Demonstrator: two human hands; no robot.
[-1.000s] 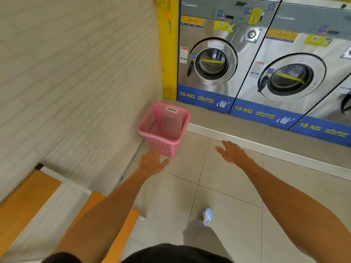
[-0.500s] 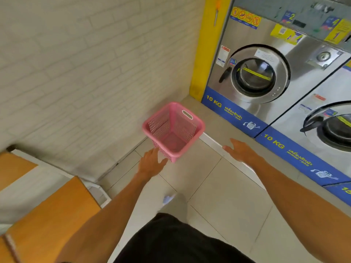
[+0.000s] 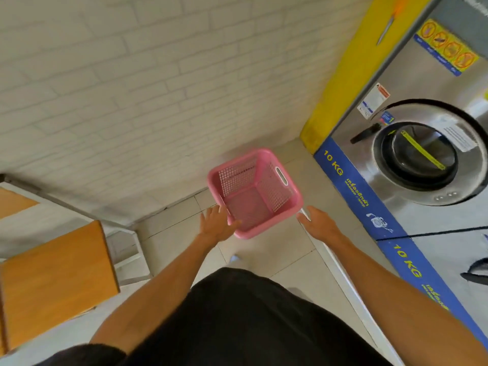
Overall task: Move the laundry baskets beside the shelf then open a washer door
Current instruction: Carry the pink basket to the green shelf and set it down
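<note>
Basket [image 3: 254, 192], pink perforated plastic, sits upright on the pale tiled floor [image 3: 287, 257], mouth up, its slotted handle side turned toward the washer [image 3: 412, 143]. Squarish, so no clear long axis. It stands near the white brick wall [image 3: 132, 88], in the corner by the yellow pillar [image 3: 346, 75]. Left hand [image 3: 215, 224] reaches in with fingers spread, right at the near rim, gripping nothing. Right hand [image 3: 318, 224] hovers flat and relaxed just beside the right corner. Steel round washer door [image 3: 425, 154] is closed; a wooden shelf [image 3: 55, 281] stands left.
</note>
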